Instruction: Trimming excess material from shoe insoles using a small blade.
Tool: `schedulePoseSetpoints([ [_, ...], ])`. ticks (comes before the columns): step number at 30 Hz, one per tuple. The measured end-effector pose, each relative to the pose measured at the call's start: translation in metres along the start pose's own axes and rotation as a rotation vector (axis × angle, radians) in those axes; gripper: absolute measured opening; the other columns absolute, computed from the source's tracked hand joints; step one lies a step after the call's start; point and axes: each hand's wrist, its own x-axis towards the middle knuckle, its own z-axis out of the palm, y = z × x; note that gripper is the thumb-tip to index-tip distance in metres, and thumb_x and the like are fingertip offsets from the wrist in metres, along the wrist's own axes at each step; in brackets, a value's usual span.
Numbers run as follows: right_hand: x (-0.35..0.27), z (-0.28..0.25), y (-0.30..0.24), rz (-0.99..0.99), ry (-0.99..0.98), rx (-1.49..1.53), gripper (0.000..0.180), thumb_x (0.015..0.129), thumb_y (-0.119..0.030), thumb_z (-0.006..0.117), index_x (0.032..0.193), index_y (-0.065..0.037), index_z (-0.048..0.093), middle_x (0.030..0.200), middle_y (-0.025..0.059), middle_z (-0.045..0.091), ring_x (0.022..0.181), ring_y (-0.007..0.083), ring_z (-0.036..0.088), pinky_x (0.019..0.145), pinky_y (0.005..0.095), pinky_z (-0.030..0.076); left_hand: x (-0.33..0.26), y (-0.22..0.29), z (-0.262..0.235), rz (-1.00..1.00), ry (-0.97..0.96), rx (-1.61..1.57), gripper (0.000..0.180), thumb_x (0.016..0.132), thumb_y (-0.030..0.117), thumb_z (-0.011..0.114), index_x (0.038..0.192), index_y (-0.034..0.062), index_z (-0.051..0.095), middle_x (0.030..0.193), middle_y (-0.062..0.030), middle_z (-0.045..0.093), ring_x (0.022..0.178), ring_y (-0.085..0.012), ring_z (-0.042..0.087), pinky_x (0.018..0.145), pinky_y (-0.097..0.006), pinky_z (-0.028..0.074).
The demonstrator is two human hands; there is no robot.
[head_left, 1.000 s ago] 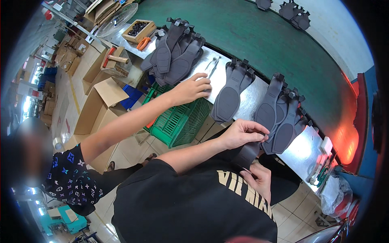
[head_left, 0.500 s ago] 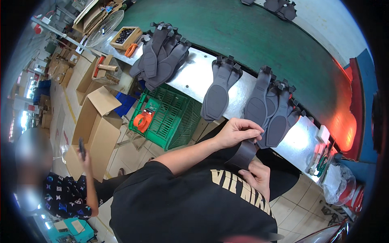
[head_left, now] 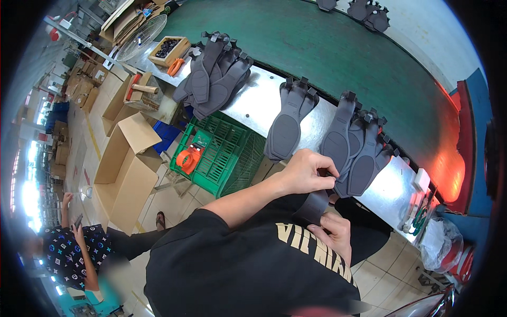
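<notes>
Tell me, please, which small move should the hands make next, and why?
Perhaps steady the dark curved piece with the right hand, because that hand grips its lower end while the left hand, thumb and finger pinched, is close above its upper end.

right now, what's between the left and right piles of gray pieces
The head view shows a smaller middle pile between them, with bare metal table on both sides.

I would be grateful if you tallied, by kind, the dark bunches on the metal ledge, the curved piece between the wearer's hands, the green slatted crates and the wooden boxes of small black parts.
Dark bunches: 3
Curved dark piece: 1
Green crate: 1
Wooden box: 1
Total: 6
</notes>
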Motion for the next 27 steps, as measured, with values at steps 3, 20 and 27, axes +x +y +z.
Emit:
schedulePoseSetpoints([
  [3,-0.001,0.001,0.002,-0.019,-0.004,-0.014,0.016,0.072,-0.004,0.078,0.084,0.001,0.067,0.068,0.0099,0.058,0.057,0.023,0.058,0.054,0.0309,0.044,-0.001,0.003,-0.003,0.128,0.084,-0.015,0.012,0.072,0.007,0.074,0.082,-0.0007,0.074,0.071,-0.0101,0.071,0.062,-0.0139,0.068,0.057,-0.025,0.052],
  [20,0.009,0.006,-0.005,-0.047,-0.014,0.218,0.014,0.068,0.004,0.074,0.081,0.006,0.068,0.073,0.012,0.063,0.065,0.0225,0.061,0.061,0.029,0.045,-0.004,-0.021,-0.072,0.114,0.115,-0.694,0.019,0.094,0.009,0.057,0.095,-0.0033,0.071,0.094,-0.016,0.072,0.076,-0.0206,0.07,0.068,-0.03,0.056],
  [27,0.027,0.011,-0.015,-0.03,-0.093,0.319,0.014,0.067,0.008,0.068,0.081,0.008,0.068,0.079,0.0143,0.067,0.073,0.0189,0.063,0.068,0.0279,0.045,-0.056,-0.002,-0.363,0.048,1.081,-0.071,0.065,0.083,0.006,0.069,0.142,0.0023,0.043,0.072,-0.009,0.066,0.054,-0.0096,0.055,0.053,-0.023,0.045],
])
